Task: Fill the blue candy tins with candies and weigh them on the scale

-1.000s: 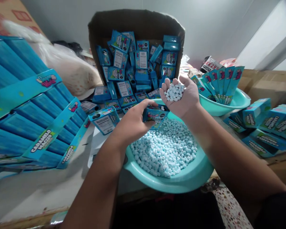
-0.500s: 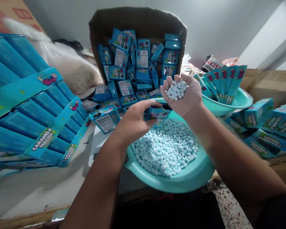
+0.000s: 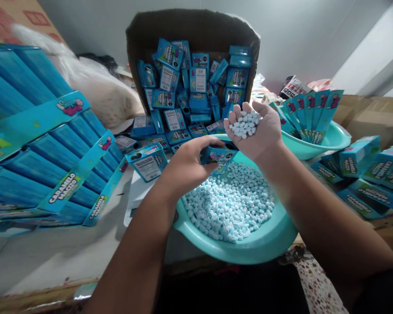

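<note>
My left hand grips a small open blue candy box over a teal basin. The basin holds a heap of pale blue and white candies. Cupped palm up, my right hand holds a handful of the same candies just above and to the right of the box. Both forearms reach in from the bottom of the view.
A tipped cardboard carton spills several small blue boxes behind the basin. Blue display cartons stand stacked at the left. A second teal basin holds flat box blanks, with more boxes at the right. One open box sits left of my hand.
My right hand with the candies has risen slightly and shifted a little right. The left hand and box have barely moved.
</note>
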Demonstrator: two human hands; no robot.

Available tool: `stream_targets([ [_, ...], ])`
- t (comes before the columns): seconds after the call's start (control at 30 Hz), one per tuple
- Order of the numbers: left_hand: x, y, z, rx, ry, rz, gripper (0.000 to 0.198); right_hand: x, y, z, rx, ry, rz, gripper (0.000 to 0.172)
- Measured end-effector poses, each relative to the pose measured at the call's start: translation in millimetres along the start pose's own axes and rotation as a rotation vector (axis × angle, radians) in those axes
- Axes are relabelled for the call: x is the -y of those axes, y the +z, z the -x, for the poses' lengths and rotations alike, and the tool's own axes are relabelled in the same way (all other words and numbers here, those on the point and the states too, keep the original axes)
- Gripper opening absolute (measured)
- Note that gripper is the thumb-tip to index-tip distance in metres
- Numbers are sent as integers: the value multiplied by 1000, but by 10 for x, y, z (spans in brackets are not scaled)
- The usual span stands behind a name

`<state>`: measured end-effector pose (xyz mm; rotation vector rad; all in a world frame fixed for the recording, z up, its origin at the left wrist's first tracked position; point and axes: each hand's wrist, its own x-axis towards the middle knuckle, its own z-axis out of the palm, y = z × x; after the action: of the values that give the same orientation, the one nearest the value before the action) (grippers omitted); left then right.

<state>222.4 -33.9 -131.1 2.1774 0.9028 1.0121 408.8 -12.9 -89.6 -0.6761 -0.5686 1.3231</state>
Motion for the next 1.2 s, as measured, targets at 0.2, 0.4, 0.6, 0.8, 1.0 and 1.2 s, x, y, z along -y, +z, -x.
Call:
stream_targets([
  [0.2, 2, 0, 5, -3, 1, -4, 40, -7, 9, 7, 6, -16, 39, 22],
  [0.4, -7, -3, 2, 2, -2, 11, 40, -15, 17, 15, 37, -53, 94, 24],
  [0.6, -6, -4, -2, -2, 6, 35, 41, -21, -9, 14, 54, -59, 97, 27],
  [0.8, -10, -4, 4, -3, 3, 29, 40, -18, 1, 26, 52, -40, 69, 26],
  [1.0, -17, -7, 4, 4, 8, 14, 41, -8, -8, 4, 37, -47, 127, 29],
  [1.2, -21, -14, -2, 5, 10, 7, 40, -14, 4, 7, -9, -63, 118, 24],
])
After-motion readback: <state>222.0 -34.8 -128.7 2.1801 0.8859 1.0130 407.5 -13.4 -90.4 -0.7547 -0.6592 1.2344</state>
